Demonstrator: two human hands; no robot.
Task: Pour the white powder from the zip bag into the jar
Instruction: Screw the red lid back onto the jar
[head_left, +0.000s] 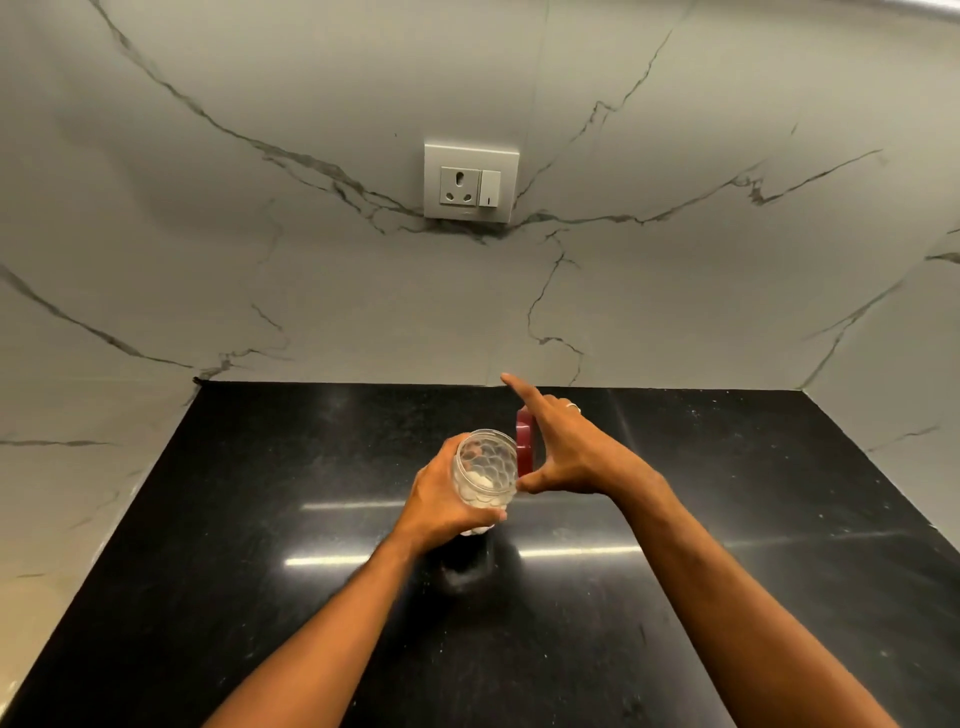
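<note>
Clear jar (485, 470) tilted, mouth toward camera, left hand (441, 501) gripping.

A clear, faceted jar (485, 475) is held lidless above the desk (260, 519), with white powder seen inside; a red lid (524, 441) is held just beside it.

Two hands show: the left hand (441, 499) and the right hand (571, 452). One clear jar (485, 475), one red lid (524, 441). One wall socket (470, 182) on the far wall.

Black polished countertop (260, 545) meets veined marble wall (260, 260) bearing a socket (470, 183).
</note>
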